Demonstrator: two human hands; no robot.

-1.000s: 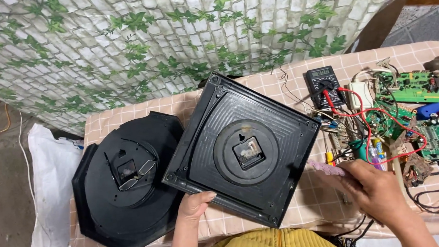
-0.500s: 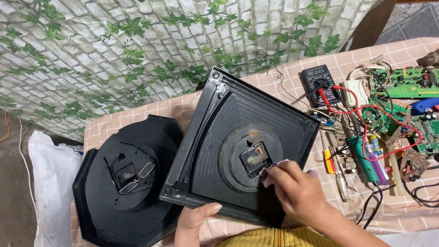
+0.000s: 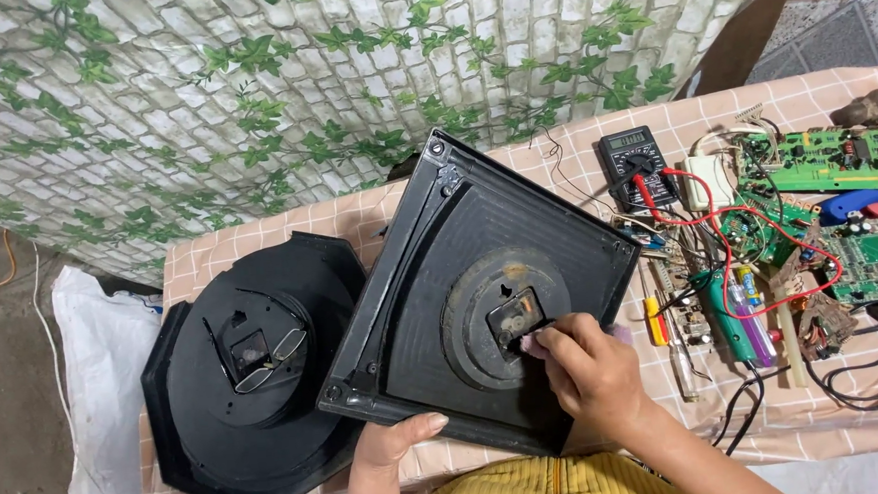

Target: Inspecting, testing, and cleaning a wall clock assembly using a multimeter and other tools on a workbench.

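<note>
Working at the back of a square black clock case (image 3: 482, 295), the person seems to be at the stage of dealing with the small movement box (image 3: 516, 321) set in the round recess at its middle. Only the head view is given. The case lies tilted on the desk (image 3: 594, 139), one corner pointing to 12 o'clock, its lower left edge overlapping an eight-sided black clock back (image 3: 236, 388) that sits at about 9 o'clock from it, with a pair of spectacles (image 3: 269, 351) resting on that one's centre.

The right hand (image 3: 586, 375) comes in from 5 o'clock; its fingers are curled together, tips pressed against the movement box, and something small and pinkish shows under them, too hidden to name. The left hand (image 3: 399, 445) sits at 6 o'clock, thumb flat on the case's lower edge, steadying it; whether the fingers underneath are closed I cannot tell.

By my judgement the next move calls for a fine fingertip grip on the box while the left hand keeps the case from sliding.

Off at 3 o'clock lie a multimeter (image 3: 635, 162) with red leads, green circuit boards (image 3: 865, 255) and a screwdriver (image 3: 728, 317).
</note>
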